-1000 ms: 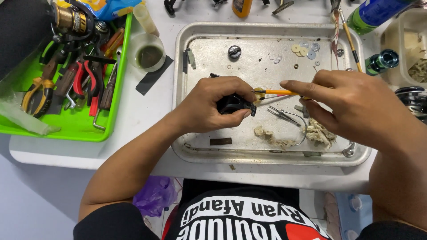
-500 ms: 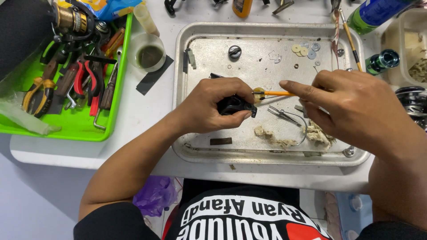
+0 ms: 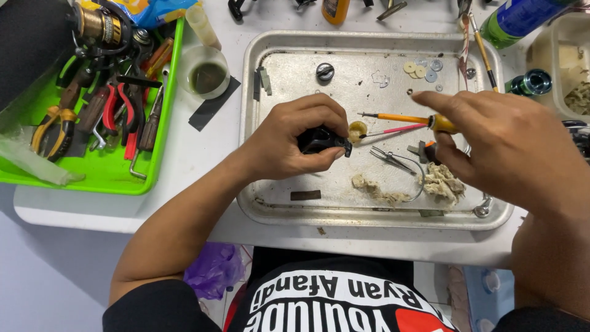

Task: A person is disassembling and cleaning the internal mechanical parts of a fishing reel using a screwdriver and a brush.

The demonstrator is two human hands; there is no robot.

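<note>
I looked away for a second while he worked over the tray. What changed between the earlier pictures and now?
The right hand drew back to the right with its orange-handled screwdriver, so the tip has come away from the black part and a second, pink-shafted tool shows beside it. The left hand kept gripping the black part over the metal tray. The washers, tweezers and green tool tray did not move.

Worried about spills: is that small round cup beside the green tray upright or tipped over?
Upright: the small round cup shows its open mouth, dark liquid sitting inside.
</note>
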